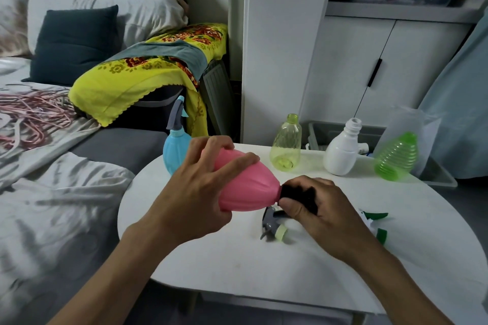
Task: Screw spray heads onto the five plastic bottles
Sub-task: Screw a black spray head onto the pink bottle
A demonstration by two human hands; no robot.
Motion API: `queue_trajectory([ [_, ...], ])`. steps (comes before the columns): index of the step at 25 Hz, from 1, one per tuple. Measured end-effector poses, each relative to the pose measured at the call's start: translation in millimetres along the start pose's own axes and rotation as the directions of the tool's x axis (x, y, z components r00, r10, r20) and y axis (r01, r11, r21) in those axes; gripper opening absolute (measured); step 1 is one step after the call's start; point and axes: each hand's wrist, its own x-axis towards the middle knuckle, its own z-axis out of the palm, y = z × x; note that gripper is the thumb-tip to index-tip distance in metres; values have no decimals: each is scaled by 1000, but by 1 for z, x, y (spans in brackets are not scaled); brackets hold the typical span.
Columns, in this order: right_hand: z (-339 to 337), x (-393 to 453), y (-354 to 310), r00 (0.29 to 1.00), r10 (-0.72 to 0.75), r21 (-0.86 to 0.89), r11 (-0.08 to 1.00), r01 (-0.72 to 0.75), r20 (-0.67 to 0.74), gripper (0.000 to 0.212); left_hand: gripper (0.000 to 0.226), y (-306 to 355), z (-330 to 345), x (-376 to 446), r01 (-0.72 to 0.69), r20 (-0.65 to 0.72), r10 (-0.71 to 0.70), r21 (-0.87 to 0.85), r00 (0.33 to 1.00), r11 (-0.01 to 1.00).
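My right hand [314, 208] is curled round a black spray head [298, 194], pinching it against the neck of the pink bottle [245, 187]. My left hand [195, 192] wraps the bottle's body, fingers over the top and thumb beneath, holding it on its side above the white table [237, 258]. I cannot see the threads; my right fingers [293, 208] cover the joint.

The main risk, as I judge it, is a crooked start. With the bottle lying sideways and the neck hidden, the head could catch at an angle, jam, and seem tight while sitting skewed. The soft pink wall may also give under my left grip, letting the bottle turn with the head so nothing tightens.

Just below my right hand lies a grey spray head with a pale green collar [273, 227], and green parts [377, 221] sit near the right wrist. A wide twist of the wrist could knock either off the table edge.

Further back, the blue bottle [175, 150] already wears its head. The clear yellow-green bottle [286, 145], the white bottle [343, 148] and the ribbed green bottle [396, 157] stand open-necked. They look light; a careless swing of the pink bottle could topple them.
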Motion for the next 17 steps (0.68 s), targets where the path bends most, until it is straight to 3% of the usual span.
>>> queue_trajectory([
  [1,-2,0,-1,996,80,220,972,-86,35,17,85,1,0,1,-17,-16,17,19,1000,1000],
  [3,-6,1,-4,976,192,446,868,-220,106,18,84,2,1,2,-50,-54,53,60,997,997],
  [8,-17,2,-2,832,370,664,503,-553,413,29,86,10,4,5,-153,-109,172,168,979,974],
  [10,-19,0,1,792,362,666,430,-610,492,31,87,12,5,5,-175,-92,194,184,977,967],
  [11,-20,-1,3,789,362,646,453,-615,497,36,88,13,5,4,-160,-71,173,164,982,973],
  [13,-25,0,6,813,384,650,489,-581,438,52,90,14,5,6,-50,-14,51,31,999,998],
  [14,-28,2,7,853,340,740,432,-516,396,60,90,15,6,6,52,32,-49,-102,998,993],
  [15,-31,4,5,899,240,851,303,-429,367,65,90,16,5,8,182,121,-153,-286,981,941],
  [16,-33,6,1,938,138,930,148,-337,318,69,88,18,3,9,329,255,-227,-499,940,802],
  [17,-32,7,-3,964,70,965,40,-261,257,72,84,21,1,12,450,400,-222,-677,889,582],
])
